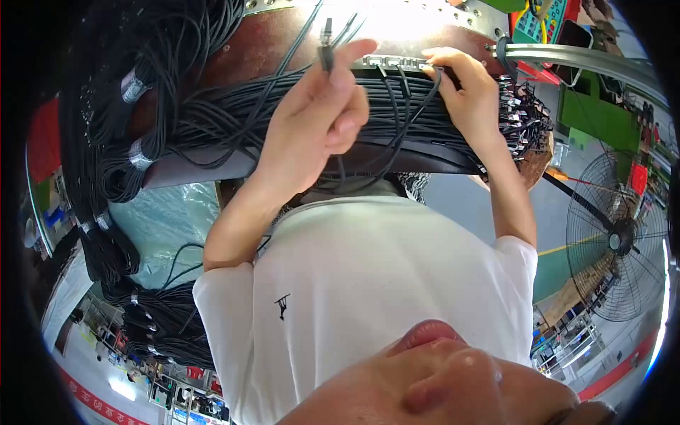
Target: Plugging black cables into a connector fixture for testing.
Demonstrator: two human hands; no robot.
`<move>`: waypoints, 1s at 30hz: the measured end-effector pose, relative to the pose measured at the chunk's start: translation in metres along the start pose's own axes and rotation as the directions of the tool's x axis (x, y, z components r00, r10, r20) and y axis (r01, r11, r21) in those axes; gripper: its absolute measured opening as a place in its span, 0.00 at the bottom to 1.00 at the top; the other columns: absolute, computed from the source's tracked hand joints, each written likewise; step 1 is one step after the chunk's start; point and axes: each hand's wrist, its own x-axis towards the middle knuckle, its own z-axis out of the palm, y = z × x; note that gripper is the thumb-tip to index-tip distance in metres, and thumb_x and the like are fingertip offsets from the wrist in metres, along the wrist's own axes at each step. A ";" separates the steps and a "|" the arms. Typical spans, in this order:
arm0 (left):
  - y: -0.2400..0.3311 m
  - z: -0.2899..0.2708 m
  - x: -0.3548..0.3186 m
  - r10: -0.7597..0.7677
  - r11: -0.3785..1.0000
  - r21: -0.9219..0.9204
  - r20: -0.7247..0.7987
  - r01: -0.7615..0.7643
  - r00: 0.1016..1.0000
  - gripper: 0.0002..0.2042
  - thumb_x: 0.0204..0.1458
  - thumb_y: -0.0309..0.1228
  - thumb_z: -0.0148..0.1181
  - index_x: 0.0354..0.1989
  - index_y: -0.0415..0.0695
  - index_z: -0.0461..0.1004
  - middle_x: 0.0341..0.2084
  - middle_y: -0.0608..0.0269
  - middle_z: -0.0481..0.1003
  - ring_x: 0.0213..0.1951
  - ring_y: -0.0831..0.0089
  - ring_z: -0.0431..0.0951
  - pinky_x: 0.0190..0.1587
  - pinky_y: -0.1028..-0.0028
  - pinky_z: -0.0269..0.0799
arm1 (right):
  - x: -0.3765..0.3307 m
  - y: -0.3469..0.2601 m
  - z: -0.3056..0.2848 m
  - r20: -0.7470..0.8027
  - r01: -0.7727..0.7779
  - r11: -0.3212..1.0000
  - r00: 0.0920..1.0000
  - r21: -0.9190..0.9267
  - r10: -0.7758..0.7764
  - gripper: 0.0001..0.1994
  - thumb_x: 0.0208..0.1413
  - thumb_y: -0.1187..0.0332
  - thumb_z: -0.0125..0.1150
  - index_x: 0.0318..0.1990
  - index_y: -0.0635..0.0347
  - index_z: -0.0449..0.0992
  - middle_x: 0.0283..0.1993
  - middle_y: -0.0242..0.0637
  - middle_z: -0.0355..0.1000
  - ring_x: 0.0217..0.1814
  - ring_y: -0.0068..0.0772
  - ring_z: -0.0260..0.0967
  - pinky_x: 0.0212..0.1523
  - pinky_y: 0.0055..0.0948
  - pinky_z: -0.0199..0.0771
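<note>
My left hand is raised above the cable bundle, its thumb and forefinger closed on a black cable connector whose metal tip points toward the far side. A narrow metal socket strip lies to its right on the brown bench. Black cables are seated in the strip and hang toward me. At the strip's right end, my right hand pinches a black cable close to its plug; the fingers partly hide that plug. Beneath both hands runs a thick bundle of black cables across the bench.
Coiled black cables with silvery ties hang at the left. Several loose cable ends gather at the right edge. A curved metal arm reaches in at the upper right, near a green instrument. A floor fan stands right.
</note>
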 end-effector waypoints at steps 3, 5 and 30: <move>0.006 0.011 0.003 -0.101 0.786 -0.604 0.084 0.131 0.991 0.19 0.66 0.44 0.41 0.61 0.50 0.62 0.14 0.76 0.50 0.15 0.88 0.45 0.16 0.84 0.40 | 0.001 -0.003 0.003 -0.031 0.035 0.989 0.999 0.144 -0.031 0.06 0.53 0.76 0.62 0.37 0.63 0.73 0.42 0.38 0.77 0.41 0.35 0.75 0.41 0.28 0.74; -0.002 0.008 0.016 -0.103 0.807 -0.581 0.039 0.106 0.994 0.14 0.66 0.44 0.42 0.47 0.48 0.67 0.14 0.78 0.48 0.15 0.88 0.44 0.16 0.84 0.38 | 0.006 0.003 0.003 0.016 0.015 0.990 1.000 0.141 -0.017 0.05 0.53 0.77 0.61 0.36 0.63 0.73 0.42 0.38 0.77 0.42 0.36 0.75 0.41 0.28 0.74; -0.028 0.009 -0.006 0.499 0.293 0.844 0.265 -0.448 0.825 0.16 0.48 0.28 0.60 0.47 0.41 0.74 0.50 0.57 0.68 0.49 0.55 0.66 0.53 0.61 0.64 | 0.001 0.028 -0.015 0.068 0.038 0.992 0.997 0.121 -0.047 0.08 0.53 0.79 0.61 0.40 0.63 0.72 0.41 0.39 0.75 0.41 0.37 0.75 0.42 0.27 0.74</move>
